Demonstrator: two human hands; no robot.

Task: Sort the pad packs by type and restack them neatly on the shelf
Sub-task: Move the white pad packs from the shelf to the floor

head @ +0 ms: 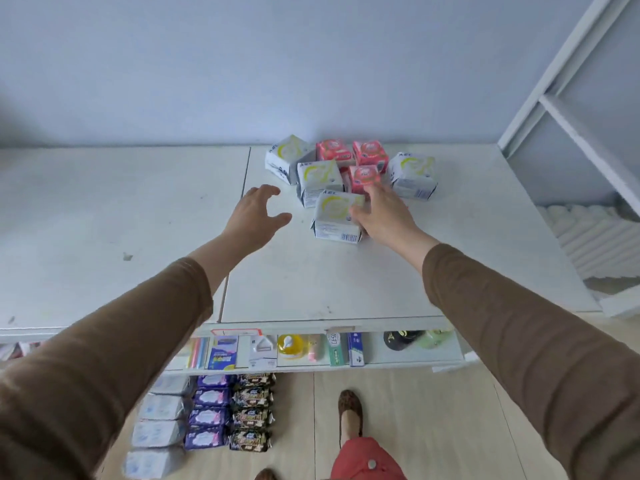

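While both arms reach over the white shelf top [346,271] in the head view, seven pad packs sit jumbled near the back wall, right of the seam: four white-and-green, three pink. Right hand [384,216] wrapped around the right side of the nearest white-and-green pack [334,216], thumb across its top face, fingers hidden behind. Left hand [256,213] spread and holding nothing, hovering just left of that pack, apart from it. Second white-and-green pack [318,180] leaning just behind the gripped one, a third [285,157] at the back left, a fourth [412,174] off to the right. Pink packs [367,154] clustered in the middle, between the white ones; the front pink pack [363,178] touching or nearly touching the right fingertips.

Risks, judged from here: dragging the gripped pack out one-handed likely to nudge the front pink pack or topple the leaning pack behind it, since all three crowd together. Soft wrappers also liable to slip under a one-sided hold.

Gripped pack lying printed face up and tilted toward the camera, barcode side facing forward; roughly squarish, long axis hard to call, seemingly running left to right with a slight skew.
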